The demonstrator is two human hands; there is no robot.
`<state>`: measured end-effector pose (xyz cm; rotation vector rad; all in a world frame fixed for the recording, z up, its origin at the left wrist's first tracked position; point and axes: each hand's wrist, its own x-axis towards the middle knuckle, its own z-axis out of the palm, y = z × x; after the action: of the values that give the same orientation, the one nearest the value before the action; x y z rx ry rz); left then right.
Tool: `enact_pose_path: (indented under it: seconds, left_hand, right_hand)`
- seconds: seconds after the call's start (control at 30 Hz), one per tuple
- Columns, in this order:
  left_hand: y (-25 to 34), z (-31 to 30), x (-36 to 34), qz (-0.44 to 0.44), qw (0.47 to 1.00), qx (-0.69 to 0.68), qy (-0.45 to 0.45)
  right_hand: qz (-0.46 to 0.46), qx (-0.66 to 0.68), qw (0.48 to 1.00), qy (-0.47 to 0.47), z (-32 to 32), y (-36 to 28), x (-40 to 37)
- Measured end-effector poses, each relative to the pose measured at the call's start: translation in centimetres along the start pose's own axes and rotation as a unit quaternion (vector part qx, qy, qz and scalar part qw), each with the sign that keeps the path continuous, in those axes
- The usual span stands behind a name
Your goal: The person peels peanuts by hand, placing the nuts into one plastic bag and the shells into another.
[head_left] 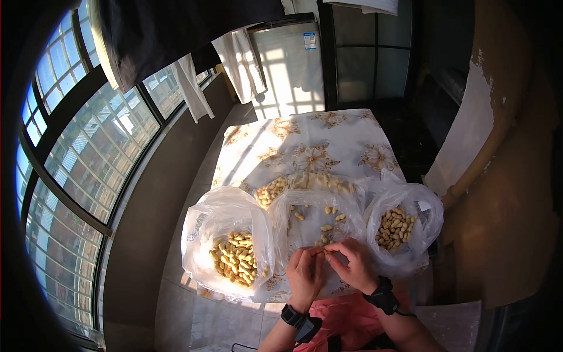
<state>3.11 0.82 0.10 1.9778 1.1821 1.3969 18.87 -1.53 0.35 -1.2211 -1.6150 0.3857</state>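
My left hand (304, 273) and my right hand (353, 265) meet at the near edge of the middle plastic bag (281, 226). Their thumbs and fingertips pinch a small peanut (325, 251), mostly covered by the fingers. A few loose peanuts (340, 217) lie in the middle bag, just beyond my hands. To the left, an open plastic bag (198, 226) holds a large heap of peanuts (236, 258). Beside my right hand, another open bag (433, 214) contains a smaller heap of peanuts (396, 229).
The bags stand on a table with a flowered cloth (352, 138). More peanuts (271, 191) lie behind the middle bag. Windows (102, 155) line the left side, a pale refrigerator (287, 67) stands beyond the table, and dark clothes (187, 35) hang overhead.
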Motion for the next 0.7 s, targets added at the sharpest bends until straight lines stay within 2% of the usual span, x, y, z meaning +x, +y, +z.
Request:
enact_pose_path:
  seconds: [0.7]
  left_hand:
    - [0.14, -0.03, 0.07, 0.001, 1.000, 0.003, -0.005]
  right_hand:
    - [0.005, 0.001, 1.000, 0.001, -0.03, -0.03, -0.05]
